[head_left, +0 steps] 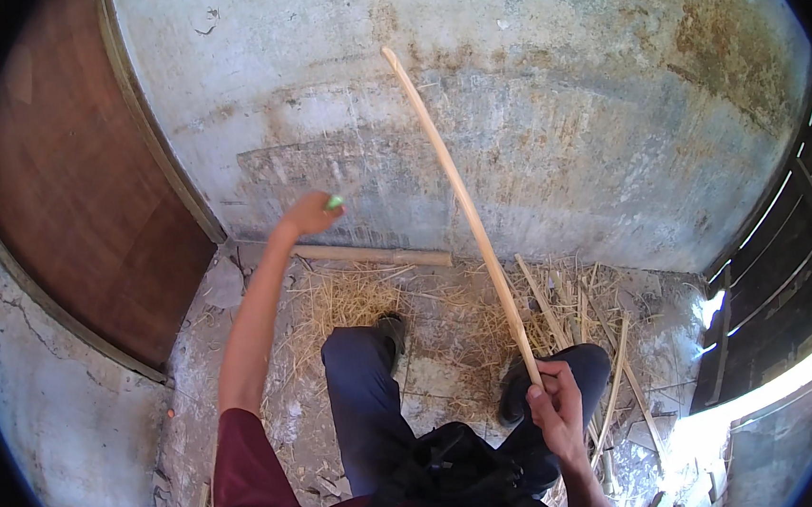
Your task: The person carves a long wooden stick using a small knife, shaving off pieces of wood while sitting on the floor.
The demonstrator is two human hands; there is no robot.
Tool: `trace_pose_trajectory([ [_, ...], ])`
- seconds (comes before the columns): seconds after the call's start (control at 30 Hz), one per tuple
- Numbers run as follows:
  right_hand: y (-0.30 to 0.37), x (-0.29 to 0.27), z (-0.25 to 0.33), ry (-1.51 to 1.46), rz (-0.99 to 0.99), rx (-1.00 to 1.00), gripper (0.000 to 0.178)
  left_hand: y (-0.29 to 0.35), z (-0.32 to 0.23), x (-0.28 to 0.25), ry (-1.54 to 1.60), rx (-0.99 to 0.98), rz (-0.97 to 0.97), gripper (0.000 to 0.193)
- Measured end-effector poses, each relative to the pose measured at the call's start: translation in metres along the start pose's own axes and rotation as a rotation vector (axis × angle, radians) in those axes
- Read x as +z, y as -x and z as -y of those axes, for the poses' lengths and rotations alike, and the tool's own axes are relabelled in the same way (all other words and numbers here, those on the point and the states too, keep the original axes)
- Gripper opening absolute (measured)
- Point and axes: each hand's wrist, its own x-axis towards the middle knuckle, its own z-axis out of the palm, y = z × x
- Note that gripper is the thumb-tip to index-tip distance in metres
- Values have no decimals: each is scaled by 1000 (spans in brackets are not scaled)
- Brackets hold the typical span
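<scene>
A long, pale, slightly curved wooden stick (466, 206) slants up and away from my right hand (558, 407). My right fingers are closed around its near end, by my right knee. The stick's far end is raised in front of the stained wall. My left arm is stretched forward and to the left, and my left hand (310, 213) is closed, apart from the stick. A small bright green thing (333, 203) pokes out of my left fist; most of it is hidden and its kind cannot be made out.
A thick pole (373, 254) lies along the foot of the stained wall (549, 137). Straw-like shavings (357, 297) cover the floor around my feet. Several split strips (614, 380) lie beside my right leg. A brown door (85, 174) stands at left, dark boards (780, 281) at right.
</scene>
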Motion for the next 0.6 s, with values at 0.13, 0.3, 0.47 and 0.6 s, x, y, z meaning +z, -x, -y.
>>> trace_pose_trajectory([
  [0.13, -22, 9, 4, -207, -38, 92, 31, 3, -60, 71, 483, -86, 211, 45],
  [0.3, -50, 14, -4, -157, -10, 65, 31, 10, -123, 121, 1019, -99, 327, 33],
  [0.47, -79, 15, -28, -85, 4, 15, 31, 25, -167, 158, 1630, -88, 375, 34],
  [0.6, -101, 16, -46, 92, 4, -49, 32, 40, -178, 172, 1609, -40, 421, 38],
])
